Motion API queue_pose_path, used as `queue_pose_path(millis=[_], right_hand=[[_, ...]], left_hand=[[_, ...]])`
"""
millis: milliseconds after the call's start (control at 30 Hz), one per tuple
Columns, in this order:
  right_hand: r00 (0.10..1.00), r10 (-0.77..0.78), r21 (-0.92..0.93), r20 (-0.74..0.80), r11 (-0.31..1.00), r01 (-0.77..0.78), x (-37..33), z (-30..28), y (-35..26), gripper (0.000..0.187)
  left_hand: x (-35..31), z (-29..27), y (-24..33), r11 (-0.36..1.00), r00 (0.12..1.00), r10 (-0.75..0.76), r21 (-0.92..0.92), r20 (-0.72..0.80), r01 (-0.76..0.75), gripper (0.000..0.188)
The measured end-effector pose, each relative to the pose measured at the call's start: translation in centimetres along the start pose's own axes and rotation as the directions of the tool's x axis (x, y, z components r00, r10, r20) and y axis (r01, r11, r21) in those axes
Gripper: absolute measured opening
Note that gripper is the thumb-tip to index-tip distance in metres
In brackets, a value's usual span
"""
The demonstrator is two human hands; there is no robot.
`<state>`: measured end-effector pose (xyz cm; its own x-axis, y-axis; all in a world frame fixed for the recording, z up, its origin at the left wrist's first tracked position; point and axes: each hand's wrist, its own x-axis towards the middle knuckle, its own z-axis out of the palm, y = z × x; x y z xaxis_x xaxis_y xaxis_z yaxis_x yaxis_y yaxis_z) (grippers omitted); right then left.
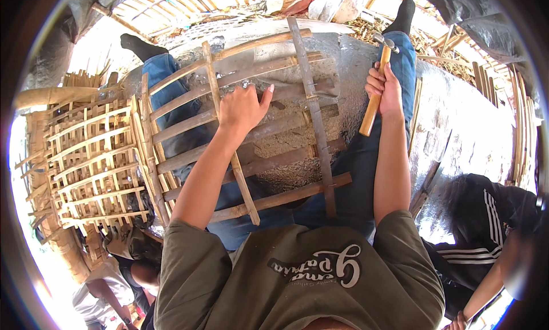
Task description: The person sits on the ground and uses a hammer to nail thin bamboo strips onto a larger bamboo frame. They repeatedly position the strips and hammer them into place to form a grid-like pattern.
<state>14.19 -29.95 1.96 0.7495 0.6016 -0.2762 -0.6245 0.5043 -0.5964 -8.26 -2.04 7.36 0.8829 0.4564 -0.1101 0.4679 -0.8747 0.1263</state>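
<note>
Bamboo slats nailed into an open lattice panel [251, 141] lay across the person's lap and outstretched blue-jeaned legs [171, 78] in the head view, its long strips running side to side and three cross strips running away from the body. The left hand [243, 107] rested palm down on the upper part of the panel, beside one cross strip, fingers spread and pressing on the slats rather than closed around anything. The right hand [384, 90] was held off the panel's right edge, above the right leg, with its fingers wrapped tight around the wooden handle of a hammer [377, 81]; the metal head pointed up and away from the body, clear of the panel. To the left stood a stack of finished lattice panels [94, 164], just beside the one on the lap. Lower left, another person [114, 273] bent over near that stack. Lower right sat a person in a dark jacket with white stripes [486, 227].
</note>
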Motion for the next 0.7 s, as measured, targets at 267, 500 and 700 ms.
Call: queue_pose_path(millis=[267,500,700], right_hand=[[0.999,0.036,-0.044,-0.024,0.998,-0.037,0.1,0.2,0.2,0.028],[0.996,0.025,-0.088,-0.087,0.996,-0.033,-0.1,0.9,0.7,0.029],[0.997,0.059,-0.104,-0.057,0.993,-0.064,0.4,0.3,0.8,0.03]], left_hand=[[0.6,-0.1,-0.6,0.995,0.988,0.083,-0.051,-0.133,-0.09,0.05],[5.7,0.0,-4.3,0.982,0.924,0.133,0.174,-0.36,-0.074,0.048],[7.3,1.4,-6.1,0.979,0.951,0.104,0.196,-0.291,-0.048,0.069]])
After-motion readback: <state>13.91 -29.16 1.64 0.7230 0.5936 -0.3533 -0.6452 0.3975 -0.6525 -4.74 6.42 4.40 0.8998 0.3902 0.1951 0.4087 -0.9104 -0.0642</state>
